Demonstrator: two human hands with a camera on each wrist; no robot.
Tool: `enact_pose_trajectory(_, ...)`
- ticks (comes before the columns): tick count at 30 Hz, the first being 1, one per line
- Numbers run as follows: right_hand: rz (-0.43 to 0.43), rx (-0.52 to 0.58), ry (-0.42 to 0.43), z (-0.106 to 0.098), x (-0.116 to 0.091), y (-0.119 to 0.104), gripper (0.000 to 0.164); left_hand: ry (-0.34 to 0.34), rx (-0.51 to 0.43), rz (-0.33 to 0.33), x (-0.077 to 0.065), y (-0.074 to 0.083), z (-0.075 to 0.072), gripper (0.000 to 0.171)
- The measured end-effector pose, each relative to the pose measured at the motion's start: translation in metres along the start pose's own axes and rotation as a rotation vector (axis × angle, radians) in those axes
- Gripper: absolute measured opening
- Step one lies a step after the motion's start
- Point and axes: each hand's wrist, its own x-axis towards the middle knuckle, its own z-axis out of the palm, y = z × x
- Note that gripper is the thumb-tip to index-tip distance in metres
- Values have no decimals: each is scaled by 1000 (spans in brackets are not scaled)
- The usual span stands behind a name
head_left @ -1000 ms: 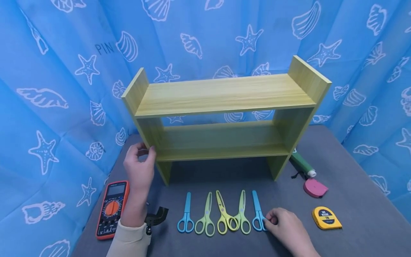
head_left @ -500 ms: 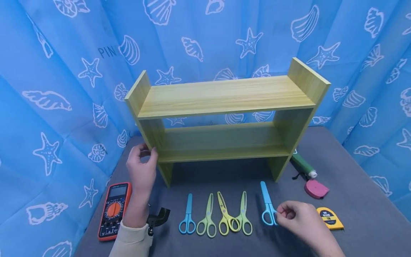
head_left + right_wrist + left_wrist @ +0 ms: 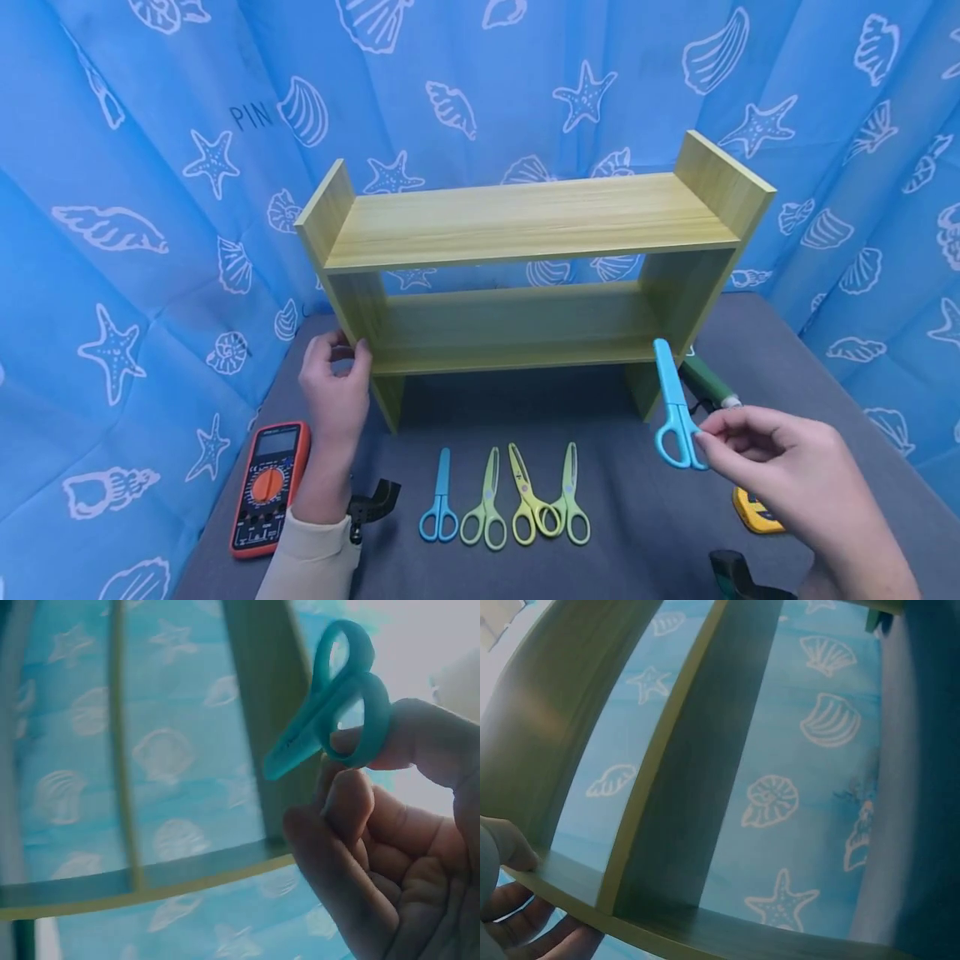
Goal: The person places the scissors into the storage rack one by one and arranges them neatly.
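Note:
My right hand point(image 3: 787, 467) pinches one handle loop of a pair of light-blue scissors point(image 3: 673, 404), held up in front of the shelf's right leg with the blades pointing up. In the right wrist view, thumb and fingertips meet on the loop of the scissors point(image 3: 330, 712). My left hand point(image 3: 333, 400) grips the left side panel of a wooden two-tier shelf point(image 3: 525, 221). Its thumb is on the inner face and its fingers lie outside the panel, as the left wrist view shows around the shelf point(image 3: 652, 765).
On the grey table lie blue scissors point(image 3: 442, 492), green scissors point(image 3: 489, 496), yellow scissors point(image 3: 525, 492) and more green scissors point(image 3: 572, 492). A red multimeter point(image 3: 268, 492) lies left. To the right are a green tube point(image 3: 708, 383) and a yellow tape measure point(image 3: 756, 512), partly hidden by my arm.
My right hand has picked the rightmost blue scissors up off the table and carried them right and upward, toward the shelf. My left hand stays on the side panel.

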Motion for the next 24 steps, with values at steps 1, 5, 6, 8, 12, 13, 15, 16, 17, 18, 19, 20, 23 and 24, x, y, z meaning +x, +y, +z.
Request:
enact_pose_trajectory(1,-8,10,15,-4,1,-4,11,3,1,7,0,0,0,18)
enact_pose_trajectory(5,-70,51,53,-22,8,-20,12,30,24,39,-1,4,2,17)
enact_pose_trajectory(6,-80,57,61,-26,10,-24,12,38,27,46,-1,7,2,16)
enact_pose_trajectory(8,-92,74,66,-36,17,-34,14,53,33,59,-2,16,2,15)
enact_pose_trajectory(12,-126,96,86,-53,38,-56,16,73,32,82,-3,29,2,15)
enact_pose_trajectory(13,-135,110,88,-56,44,-62,17,75,29,86,-3,30,2,15)
enact_pose_trajectory(15,-156,137,87,-60,58,-74,18,75,37,90,-2,24,3,16)
enact_pose_trajectory(16,-162,153,82,-62,64,-81,19,74,40,91,-2,20,3,17)
enact_pose_trajectory(17,-162,167,77,-64,71,-87,20,70,41,88,-2,15,4,17)
enact_pose_trajectory(18,-163,180,71,-66,77,-93,22,65,46,85,-2,10,4,18)
enact_pose_trajectory(19,-166,186,60,-67,84,-100,23,58,49,80,-1,5,4,19)
enact_pose_trajectory(20,-165,191,46,-68,89,-106,25,53,54,77,-1,2,5,19)
enact_pose_trajectory(23,-156,195,2,-68,106,-127,32,27,58,66,-1,-3,5,21)
enact_pose_trajectory(24,-152,181,-17,-67,110,-136,34,18,60,65,-1,-3,5,21)
